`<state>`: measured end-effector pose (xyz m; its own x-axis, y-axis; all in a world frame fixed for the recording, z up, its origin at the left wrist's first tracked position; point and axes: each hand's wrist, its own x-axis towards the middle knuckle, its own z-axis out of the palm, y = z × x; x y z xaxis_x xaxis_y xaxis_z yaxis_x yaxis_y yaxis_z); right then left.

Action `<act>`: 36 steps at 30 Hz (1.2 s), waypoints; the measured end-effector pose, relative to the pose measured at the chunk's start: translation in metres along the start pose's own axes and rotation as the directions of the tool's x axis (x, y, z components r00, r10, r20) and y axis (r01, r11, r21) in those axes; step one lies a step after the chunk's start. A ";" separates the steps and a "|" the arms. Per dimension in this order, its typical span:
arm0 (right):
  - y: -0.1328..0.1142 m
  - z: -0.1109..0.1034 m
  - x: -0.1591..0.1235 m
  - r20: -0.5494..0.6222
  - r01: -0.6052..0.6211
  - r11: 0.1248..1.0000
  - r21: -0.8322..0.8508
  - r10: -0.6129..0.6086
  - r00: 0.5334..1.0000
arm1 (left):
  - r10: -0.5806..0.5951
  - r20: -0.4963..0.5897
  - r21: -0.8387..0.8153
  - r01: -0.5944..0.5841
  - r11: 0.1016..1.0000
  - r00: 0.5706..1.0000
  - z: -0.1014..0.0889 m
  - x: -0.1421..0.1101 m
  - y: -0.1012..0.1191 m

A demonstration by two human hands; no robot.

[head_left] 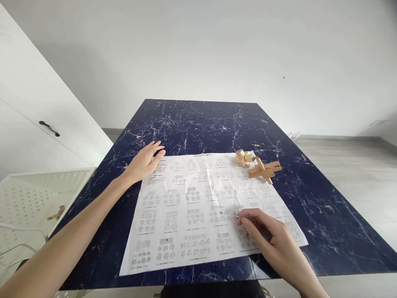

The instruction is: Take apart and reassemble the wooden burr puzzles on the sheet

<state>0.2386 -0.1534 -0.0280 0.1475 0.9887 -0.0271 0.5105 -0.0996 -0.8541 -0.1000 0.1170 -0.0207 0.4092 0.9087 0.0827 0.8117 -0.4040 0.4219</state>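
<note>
A large white sheet [186, 207] printed with rows of small diagrams and text lies on the dark blue table, creased in places. My left hand [148, 159] rests with fingers stretched out on its upper left corner. Over the sheet's lower right part is my right hand [263, 229], its fingers curled and thumb close to the index finger. A tiny dark tip shows at those fingertips; what it belongs to is hidden. Two wooden interlocking puzzles, a compact block one [243, 158] and a cross-shaped one [264, 170], sit at the sheet's upper right edge.
The marbled table [198, 124] stands near a pale wall. At the left are a white cabinet with a black handle [49, 128] and a perforated white surface [25, 194], where another wooden piece [56, 212] and a white cable [21, 228] lie.
</note>
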 end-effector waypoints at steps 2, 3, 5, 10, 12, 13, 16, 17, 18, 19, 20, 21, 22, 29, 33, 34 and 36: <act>-0.002 -0.006 0.005 0.053 0.054 0.996 -0.072 -0.050 0.997 | -0.002 0.003 0.006 0.002 1.000 1.000 0.000 0.000 -0.001; -0.004 -0.010 0.009 0.081 0.090 0.990 -0.109 -0.082 0.993 | 0.001 0.003 0.010 -0.001 1.000 1.000 0.001 -0.001 -0.001; -0.006 -0.019 0.020 0.120 0.167 0.967 -0.194 -0.145 0.982 | 0.012 -0.005 0.014 -0.012 1.000 1.000 0.002 -0.001 -0.002; -0.011 -0.028 0.059 0.089 0.240 0.926 -0.290 -0.224 0.971 | 0.024 -0.006 0.012 -0.024 1.000 1.000 0.003 -0.001 -0.003; -0.012 -0.023 0.076 0.102 0.227 0.952 -0.207 -0.209 0.972 | 0.025 0.000 0.010 -0.025 1.000 1.000 0.003 -0.002 -0.004; -0.011 -0.020 0.084 0.104 0.198 0.970 -0.142 -0.184 0.977 | 0.025 0.001 0.010 -0.025 1.000 1.000 0.003 -0.002 -0.004; -0.012 -0.008 0.103 0.051 0.041 0.992 0.121 -0.047 0.998 | 0.025 -0.001 0.006 -0.025 1.000 1.000 0.002 -0.003 -0.003; -0.013 -0.006 0.107 0.041 -0.009 0.983 0.186 0.001 0.999 | 0.025 -0.002 0.004 -0.025 1.000 1.000 0.002 -0.004 -0.003; -0.014 -0.004 0.110 0.038 -0.051 0.971 0.232 0.044 0.998 | 0.026 -0.004 0.003 -0.026 1.000 1.000 0.001 -0.004 -0.002; -0.016 -0.003 0.112 0.045 -0.085 0.962 0.259 0.076 0.996 | 0.029 -0.006 0.004 -0.029 1.000 1.000 0.001 -0.004 -0.002; -0.018 -0.003 0.113 0.057 -0.111 0.955 0.275 0.099 0.993 | 0.032 -0.008 0.006 -0.032 0.999 0.999 0.001 -0.004 -0.002; -0.020 -0.003 0.113 0.070 -0.130 0.950 0.284 0.115 0.991 | 0.034 -0.010 0.008 -0.034 0.999 0.999 0.001 -0.004 -0.001; -0.022 -0.003 0.113 0.078 -0.142 0.946 0.291 0.124 0.989 | 0.035 -0.011 0.010 -0.035 0.999 0.999 0.001 -0.004 -0.001; -0.022 0.003 0.114 0.048 -0.153 0.923 0.352 0.145 0.988 | 0.033 0.006 -0.001 -0.033 0.999 0.999 0.002 -0.004 -0.001; -0.015 0.008 0.115 0.027 -0.099 0.934 0.345 0.095 0.995 | 0.037 0.011 0.014 -0.037 0.999 0.999 0.002 -0.004 -0.002; -0.014 0.009 0.116 0.020 -0.082 0.938 0.337 0.080 0.997 | 0.038 0.010 0.020 -0.039 0.999 0.999 0.002 -0.004 -0.002; -0.010 0.010 0.116 0.012 -0.049 0.946 0.320 0.048 0.999 | 0.039 0.010 0.027 -0.039 0.999 0.999 0.003 -0.004 -0.002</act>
<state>0.2421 -0.0364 -0.0273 0.1617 0.9840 -0.0743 0.2049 -0.1071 -0.9729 -0.1023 0.1143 -0.0243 0.4447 0.8912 0.0896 0.8062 -0.4419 0.3935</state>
